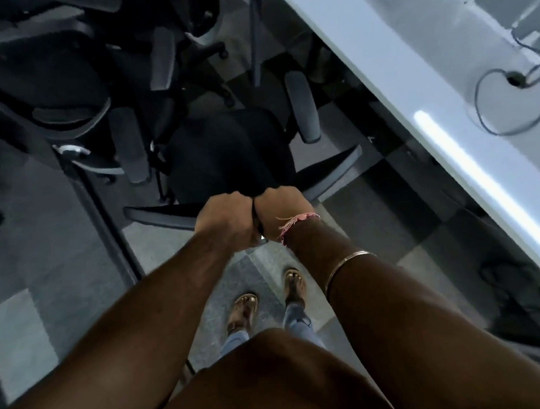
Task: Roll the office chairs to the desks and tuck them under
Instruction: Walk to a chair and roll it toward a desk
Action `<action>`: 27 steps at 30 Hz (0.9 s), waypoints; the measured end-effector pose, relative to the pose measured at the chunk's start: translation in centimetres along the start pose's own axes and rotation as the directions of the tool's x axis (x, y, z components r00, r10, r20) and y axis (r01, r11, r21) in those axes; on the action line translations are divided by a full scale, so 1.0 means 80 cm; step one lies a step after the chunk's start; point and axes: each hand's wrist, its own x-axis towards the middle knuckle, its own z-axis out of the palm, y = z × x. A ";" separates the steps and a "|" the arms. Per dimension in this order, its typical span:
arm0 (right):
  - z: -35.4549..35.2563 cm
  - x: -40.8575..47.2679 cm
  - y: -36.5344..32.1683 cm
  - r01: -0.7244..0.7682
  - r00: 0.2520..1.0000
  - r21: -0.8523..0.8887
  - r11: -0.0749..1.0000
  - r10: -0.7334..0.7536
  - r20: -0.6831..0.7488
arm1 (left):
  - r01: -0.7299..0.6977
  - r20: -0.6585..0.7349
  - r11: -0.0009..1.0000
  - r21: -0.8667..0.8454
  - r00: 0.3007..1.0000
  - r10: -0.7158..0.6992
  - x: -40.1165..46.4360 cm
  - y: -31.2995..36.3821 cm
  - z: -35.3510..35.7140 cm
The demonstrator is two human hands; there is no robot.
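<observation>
A black office chair with grey armrests stands right in front of me, seen from above. My left hand and my right hand sit side by side, both gripping the top edge of its backrest. The white desk runs diagonally along the right, and the chair stands beside its edge, to the left of it. More black office chairs crowd the upper left.
A black cable and plug lie on the desk top. Dark items sit on the floor under the desk at right. A desk leg stands ahead. My feet in sandals stand on grey carpet tiles.
</observation>
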 end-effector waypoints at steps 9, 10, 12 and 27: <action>0.012 -0.057 -0.042 -0.159 0.987 0.046 0.986 0.159 0.003 | -0.174 -0.003 0.980 0.092 0.985 0.175 -0.043 -0.001 0.025; 0.015 -0.064 -0.048 -0.173 0.985 0.057 0.983 0.173 0.011 | -0.191 0.000 0.974 0.119 0.981 0.192 -0.049 0.000 0.029; 0.022 -0.078 -0.055 -0.199 0.980 0.089 0.976 0.199 0.008 | -0.216 0.021 0.961 0.171 0.976 0.216 -0.057 0.003 0.035; 0.075 -0.234 -0.004 -0.404 0.914 0.132 0.905 0.406 0.012 | -0.451 0.059 0.859 0.241 0.891 0.451 -0.100 0.140 0.086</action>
